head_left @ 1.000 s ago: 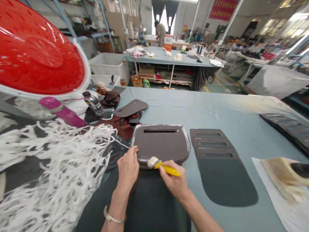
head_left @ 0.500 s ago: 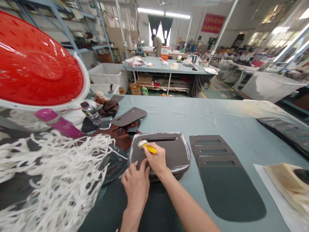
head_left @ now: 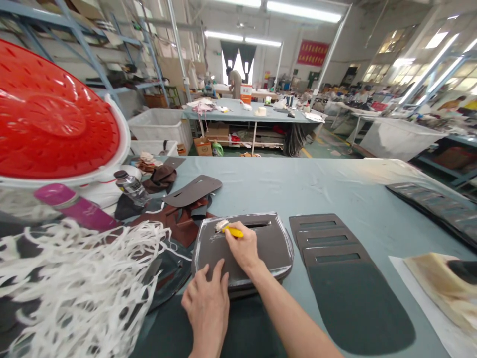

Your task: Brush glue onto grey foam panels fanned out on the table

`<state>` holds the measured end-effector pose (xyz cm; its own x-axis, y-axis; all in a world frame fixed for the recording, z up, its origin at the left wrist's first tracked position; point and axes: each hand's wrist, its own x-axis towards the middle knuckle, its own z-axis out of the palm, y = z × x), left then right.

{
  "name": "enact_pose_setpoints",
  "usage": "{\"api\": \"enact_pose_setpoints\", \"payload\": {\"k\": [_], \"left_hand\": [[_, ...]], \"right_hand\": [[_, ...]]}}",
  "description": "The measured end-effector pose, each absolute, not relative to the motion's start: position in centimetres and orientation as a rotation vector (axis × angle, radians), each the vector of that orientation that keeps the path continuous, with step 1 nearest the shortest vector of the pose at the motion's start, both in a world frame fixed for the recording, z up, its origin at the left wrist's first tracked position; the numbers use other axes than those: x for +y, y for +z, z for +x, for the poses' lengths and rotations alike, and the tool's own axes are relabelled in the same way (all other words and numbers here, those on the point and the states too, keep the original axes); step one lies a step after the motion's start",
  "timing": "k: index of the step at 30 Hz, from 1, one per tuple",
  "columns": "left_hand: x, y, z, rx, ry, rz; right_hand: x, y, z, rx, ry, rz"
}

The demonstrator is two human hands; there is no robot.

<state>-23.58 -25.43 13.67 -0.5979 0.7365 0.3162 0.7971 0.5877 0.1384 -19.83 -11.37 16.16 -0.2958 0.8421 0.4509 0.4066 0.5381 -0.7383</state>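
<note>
A dark stacked panel [head_left: 257,253] with a narrow slot and whitish, shiny edges lies on the blue-grey table [head_left: 261,186]. My right hand [head_left: 244,248] grips a small yellow-handled brush [head_left: 234,232], its pale bristles touching the panel at the left end of the slot. White streaks show just under the bristles. My left hand [head_left: 208,303] rests with spread fingers on the panel's lower left edge. Right of the panel, dark slotted pieces [head_left: 357,293] overlap in a row.
White strips [head_left: 89,283] pile at left, beside a purple bottle [head_left: 76,206], a clear bottle [head_left: 131,188] and brown scraps [head_left: 175,221]. A red basket [head_left: 55,114] looms upper left. Foam [head_left: 432,278] and more dark pieces [head_left: 436,209] lie right. A person [head_left: 235,84] stands far back.
The view has shifted, so the table sits slightly lower in it. White streaks now show on the panel near the brush, and the brush has moved slightly along the slot.
</note>
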Motion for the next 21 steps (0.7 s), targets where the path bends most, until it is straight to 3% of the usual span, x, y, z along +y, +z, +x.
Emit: {"api": "enact_pose_setpoints", "payload": {"k": [6, 11, 17, 21], "left_hand": [[-25.3, 14.4, -23.5, -2.609, -0.466, -1.261], [-23.2, 15.6, -22.4, -2.700, -0.634, -1.293], [-16.8, 15.1, -17.9, -2.674, -1.675, -1.772], [-12.5, 14.9, -15.5, -2.802, -2.080, -1.627]], "right_hand": [[-7.2, 16.7, -9.6, -1.677, 0.271, -1.408], [-7.1, 16.0, -4.6, -1.593, 0.386, -1.417], [-9.4, 14.7, -3.4, -1.643, 0.541, -1.411], [-11.3, 16.2, -3.9, -1.588, 0.633, -1.273]]}}
